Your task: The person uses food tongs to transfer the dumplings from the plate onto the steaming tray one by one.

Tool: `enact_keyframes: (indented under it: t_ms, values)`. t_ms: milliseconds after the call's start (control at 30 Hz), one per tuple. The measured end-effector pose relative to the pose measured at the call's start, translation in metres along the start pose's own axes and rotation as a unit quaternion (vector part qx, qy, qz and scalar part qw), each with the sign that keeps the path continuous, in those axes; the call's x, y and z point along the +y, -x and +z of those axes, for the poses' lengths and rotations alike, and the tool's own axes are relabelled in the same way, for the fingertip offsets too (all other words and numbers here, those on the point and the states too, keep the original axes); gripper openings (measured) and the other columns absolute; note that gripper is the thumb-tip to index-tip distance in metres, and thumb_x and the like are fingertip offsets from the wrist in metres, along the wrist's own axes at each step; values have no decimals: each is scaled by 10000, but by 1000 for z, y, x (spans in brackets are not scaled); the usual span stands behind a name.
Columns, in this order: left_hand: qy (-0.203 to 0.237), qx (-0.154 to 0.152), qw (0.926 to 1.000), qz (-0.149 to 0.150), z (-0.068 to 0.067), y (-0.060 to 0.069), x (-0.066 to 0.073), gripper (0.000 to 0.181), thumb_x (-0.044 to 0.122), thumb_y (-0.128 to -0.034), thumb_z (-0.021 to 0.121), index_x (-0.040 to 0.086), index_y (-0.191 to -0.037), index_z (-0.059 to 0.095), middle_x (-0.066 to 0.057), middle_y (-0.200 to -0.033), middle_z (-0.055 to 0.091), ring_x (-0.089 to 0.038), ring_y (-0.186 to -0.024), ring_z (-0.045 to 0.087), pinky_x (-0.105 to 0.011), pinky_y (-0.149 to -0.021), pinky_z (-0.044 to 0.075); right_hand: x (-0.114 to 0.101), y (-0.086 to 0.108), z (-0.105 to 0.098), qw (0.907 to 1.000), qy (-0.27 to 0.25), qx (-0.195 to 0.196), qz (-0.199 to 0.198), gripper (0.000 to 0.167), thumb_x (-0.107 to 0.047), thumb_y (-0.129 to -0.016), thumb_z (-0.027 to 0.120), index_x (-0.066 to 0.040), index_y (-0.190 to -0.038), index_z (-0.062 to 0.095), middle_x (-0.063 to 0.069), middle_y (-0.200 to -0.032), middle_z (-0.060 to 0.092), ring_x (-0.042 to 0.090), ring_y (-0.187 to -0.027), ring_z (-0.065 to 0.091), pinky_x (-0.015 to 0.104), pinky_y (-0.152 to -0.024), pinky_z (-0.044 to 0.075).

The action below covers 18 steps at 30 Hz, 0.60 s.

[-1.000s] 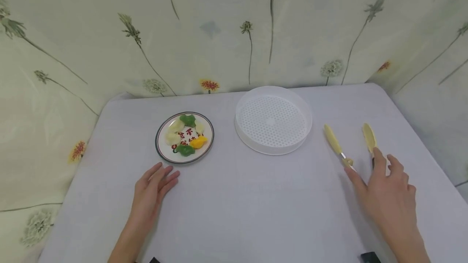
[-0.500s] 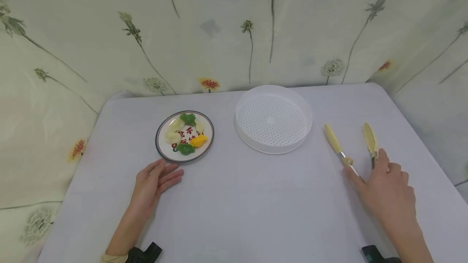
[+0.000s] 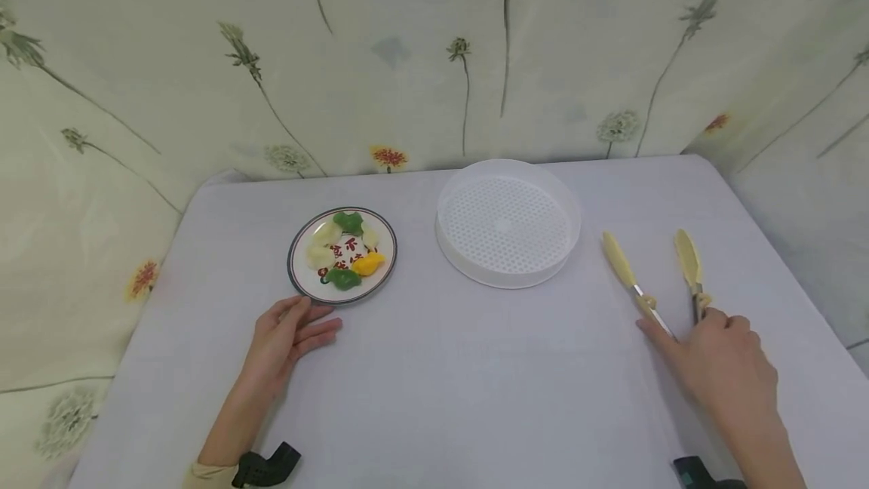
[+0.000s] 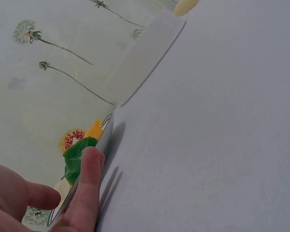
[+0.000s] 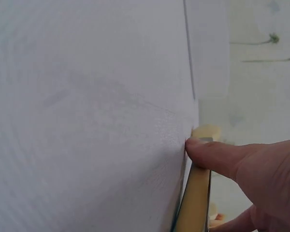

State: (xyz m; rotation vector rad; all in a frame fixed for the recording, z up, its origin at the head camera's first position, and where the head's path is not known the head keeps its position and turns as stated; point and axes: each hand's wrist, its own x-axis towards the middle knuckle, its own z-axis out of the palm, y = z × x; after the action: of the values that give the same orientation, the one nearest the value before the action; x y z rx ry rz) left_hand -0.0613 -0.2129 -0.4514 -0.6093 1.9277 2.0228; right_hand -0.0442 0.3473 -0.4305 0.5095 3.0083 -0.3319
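Observation:
Several green, yellow and pale pieces lie on the round plate (image 3: 315,293). My left hand (image 3: 271,349) is at its near rim, fingers mostly straight; in the left wrist view one finger (image 4: 89,169) lies along the rim, beside a green piece (image 4: 77,157). At the right, tongs with pale yellow tips (image 3: 619,259) lie spread on the table, tips pointing away. My right hand (image 3: 726,368) grips them, thumb at the left arm and fingers curled at the right one. The right wrist view shows the thumb (image 5: 212,154) against the tongs (image 5: 193,198).
A white round perforated tray (image 3: 505,225) stands at the back middle, between the plate and the tongs. A white cloth covers the table (image 3: 475,398), and a flower-patterned cloth (image 3: 407,81) hangs behind it.
My left hand has moved slightly up and right to the plate's rim. My right fingers have drawn back and curled at the tongs' right arm. The plate and tray have stayed in place.

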Motion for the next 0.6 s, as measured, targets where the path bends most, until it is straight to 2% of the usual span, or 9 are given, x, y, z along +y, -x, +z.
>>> enact_keyframes:
  t_ms: [100,267,400,500,600]
  values:
    - [6,-11,10000,3,0,0,0,589,371,-1177,431,38,-1642,289,-121,-1387,711,-46,-995,807,-240,-942,687,2,-1,-1,9999,-39,-122,90,982,-801,-948,590,179,-943,543,411,-932,512,483,-716,579,454,-418,426]
    - [35,4,10000,22,0,-2,1,570,363,-1178,431,28,-1623,312,-85,-1326,735,-50,-980,810,-246,-933,692,1,0,-2,9995,-107,-204,237,1061,-802,-954,571,247,-1109,521,436,-1031,477,520,-747,591,500,-468,451]
    - [-29,78,9999,63,1,-3,2,554,356,-1175,442,21,-1603,335,-81,-1297,751,-54,-960,815,-250,-909,699,-2,1,-3,9983,-400,-254,342,1135,-767,-979,564,303,-1313,392,454,-1108,400,579,-768,558,585,-564,474]
    - [-106,151,9998,79,1,-3,2,542,351,-1170,460,23,-1588,354,-69,-1268,766,-59,-944,820,-253,-883,704,-3,-1,-4,9969,-613,-323,365,1154,-727,-1001,562,322,-1402,292,485,-1149,391,646,-845,538,640,-640,484]
    - [-132,189,9997,71,1,-3,1,532,346,-1166,472,29,-1580,362,-52,-1244,774,-63,-937,823,-252,-869,706,-3,-3,-6,9962,-664,-421,368,1138,-725,-1007,544,316,-1397,303,478,-1126,482,619,-883,578,582,-630,507]
